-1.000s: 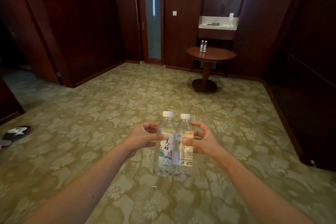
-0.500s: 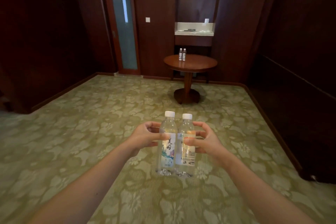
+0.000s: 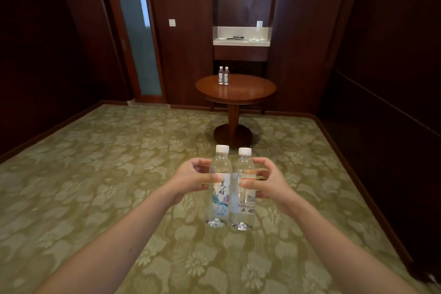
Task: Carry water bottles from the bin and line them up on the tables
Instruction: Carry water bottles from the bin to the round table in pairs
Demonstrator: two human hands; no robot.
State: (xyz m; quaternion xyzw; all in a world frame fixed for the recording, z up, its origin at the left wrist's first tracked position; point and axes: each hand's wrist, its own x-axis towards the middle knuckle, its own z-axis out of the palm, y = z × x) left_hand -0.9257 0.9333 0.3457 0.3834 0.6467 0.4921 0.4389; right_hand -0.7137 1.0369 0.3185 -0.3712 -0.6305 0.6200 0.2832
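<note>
I carry two clear water bottles with white caps, upright and side by side, out in front of me over the carpet. My left hand (image 3: 194, 178) grips the left bottle (image 3: 220, 196), which has a blue and white label. My right hand (image 3: 266, 181) grips the right bottle (image 3: 243, 200). Straight ahead stands a round wooden pedestal table (image 3: 248, 93). Two more bottles (image 3: 223, 75) stand close together near its far left edge.
Green patterned carpet (image 3: 107, 162) spreads between me and the table. Dark wood walls close the room on both sides. A frosted glass door (image 3: 137, 31) is at the back left. A white shelf niche (image 3: 241, 36) sits in the wall behind the table.
The view has swung so the table now lies straight ahead and closer. The door has shifted left. Both hands still hold the bottles the same way.
</note>
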